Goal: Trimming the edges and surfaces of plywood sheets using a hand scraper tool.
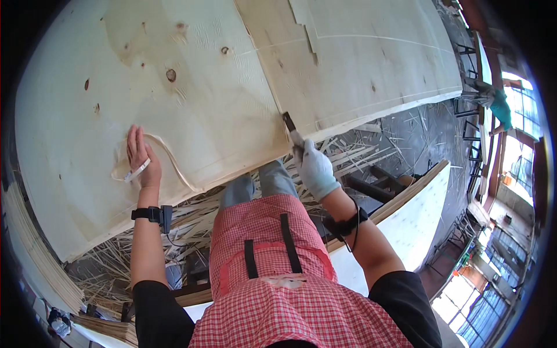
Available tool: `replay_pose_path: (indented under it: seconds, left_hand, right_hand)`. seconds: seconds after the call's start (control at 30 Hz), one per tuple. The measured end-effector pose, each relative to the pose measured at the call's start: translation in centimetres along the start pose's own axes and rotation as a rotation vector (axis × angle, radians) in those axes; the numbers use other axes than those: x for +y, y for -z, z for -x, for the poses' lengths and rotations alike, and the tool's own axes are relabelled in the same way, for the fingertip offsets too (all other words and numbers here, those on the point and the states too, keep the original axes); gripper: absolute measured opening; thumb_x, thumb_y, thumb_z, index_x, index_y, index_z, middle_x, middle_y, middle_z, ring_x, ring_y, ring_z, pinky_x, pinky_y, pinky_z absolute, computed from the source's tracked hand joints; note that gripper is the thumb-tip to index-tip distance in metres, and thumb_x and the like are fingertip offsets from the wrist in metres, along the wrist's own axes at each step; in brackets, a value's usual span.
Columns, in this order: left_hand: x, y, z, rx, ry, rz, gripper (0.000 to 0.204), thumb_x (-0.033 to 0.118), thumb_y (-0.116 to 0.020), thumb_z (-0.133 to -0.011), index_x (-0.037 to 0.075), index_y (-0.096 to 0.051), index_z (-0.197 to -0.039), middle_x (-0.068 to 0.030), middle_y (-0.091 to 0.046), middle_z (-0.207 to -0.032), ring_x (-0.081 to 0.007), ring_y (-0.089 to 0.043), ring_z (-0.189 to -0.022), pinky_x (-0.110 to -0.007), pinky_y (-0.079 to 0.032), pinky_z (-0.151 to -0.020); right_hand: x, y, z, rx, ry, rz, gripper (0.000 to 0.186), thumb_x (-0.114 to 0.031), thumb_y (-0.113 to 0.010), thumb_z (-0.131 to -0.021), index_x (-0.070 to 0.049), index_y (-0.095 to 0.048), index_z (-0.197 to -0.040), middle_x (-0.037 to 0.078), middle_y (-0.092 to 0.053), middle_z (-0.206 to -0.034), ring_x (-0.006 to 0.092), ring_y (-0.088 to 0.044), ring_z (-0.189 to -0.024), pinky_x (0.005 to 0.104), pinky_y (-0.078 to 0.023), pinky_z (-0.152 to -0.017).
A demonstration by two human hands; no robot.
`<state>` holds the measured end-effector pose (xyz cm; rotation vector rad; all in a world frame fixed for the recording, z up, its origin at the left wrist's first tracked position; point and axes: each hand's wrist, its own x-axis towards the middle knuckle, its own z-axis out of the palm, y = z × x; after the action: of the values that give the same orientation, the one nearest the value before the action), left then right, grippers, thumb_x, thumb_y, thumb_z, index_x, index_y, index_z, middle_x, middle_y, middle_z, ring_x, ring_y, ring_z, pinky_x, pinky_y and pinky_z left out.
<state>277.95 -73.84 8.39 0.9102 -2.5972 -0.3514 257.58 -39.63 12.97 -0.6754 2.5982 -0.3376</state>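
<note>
My left hand is closed on a thin, pale curling veneer strip over the large pale veneer sheet, near its front edge; a narrow white band crosses the hand, its nature unclear. My right hand, in a pale glove, grips a knife with a dark flat blade pointing up-left, at the seam between the left sheet and the greyer sheet on the right, which has a torn slit near its top. Dark straps are on both my wrists.
Wood offcuts litter the floor under the sheets. Another stack of boards lies right of my legs, and stacked sheets stand at far left. A co-worker in a teal top bends over boards at far right, near bright windows.
</note>
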Motion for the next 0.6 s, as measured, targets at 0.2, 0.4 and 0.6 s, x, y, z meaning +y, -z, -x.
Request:
replay_pose_path:
  seconds: [0.2, 0.4, 0.6]
  left_hand:
    - [-0.1, -0.5, 0.2, -0.013, 0.015, -0.025, 0.041, 0.005, -0.037, -0.086, 0.001, -0.045, -0.126, -0.0141, -0.04, -0.135, -0.032, -0.037, -0.126, -0.042, -0.029, -0.105]
    - [0.0, -0.3, 0.1, -0.052, 0.026, -0.04, 0.042, 0.006, -0.037, -0.086, 0.001, -0.045, -0.127, -0.0146, -0.039, -0.136, -0.0323, -0.036, -0.126, -0.043, -0.029, -0.105]
    - [-0.4, -0.7, -0.2, -0.064, 0.026, -0.039, 0.04, 0.008, -0.035, -0.088, -0.001, -0.045, -0.126, -0.0156, -0.04, -0.135, -0.0323, -0.037, -0.126, -0.042, -0.027, -0.106]
  right_hand:
    - [-2.0, 0.2, -1.8, 0.157, 0.132, -0.253, 0.02, -0.027, -0.051, -0.089, -0.008, -0.05, -0.095, 0.018, -0.061, -0.07, 0.0385, -0.059, -0.06, 0.0497, -0.045, -0.051]
    - [-13.6, -0.3, -16.0, 0.225, 0.73, -0.091, 0.027, -0.032, -0.069, -0.069, -0.018, -0.061, -0.09, 0.006, -0.056, -0.079, 0.0272, -0.061, -0.071, 0.0381, -0.049, -0.06]
    - [-15.0, -1.6, -21.0, 0.227, 0.633, -0.245, 0.029, -0.037, -0.071, -0.064, -0.018, -0.061, -0.084, 0.005, -0.058, -0.077, 0.027, -0.06, -0.066, 0.0375, -0.049, -0.057]
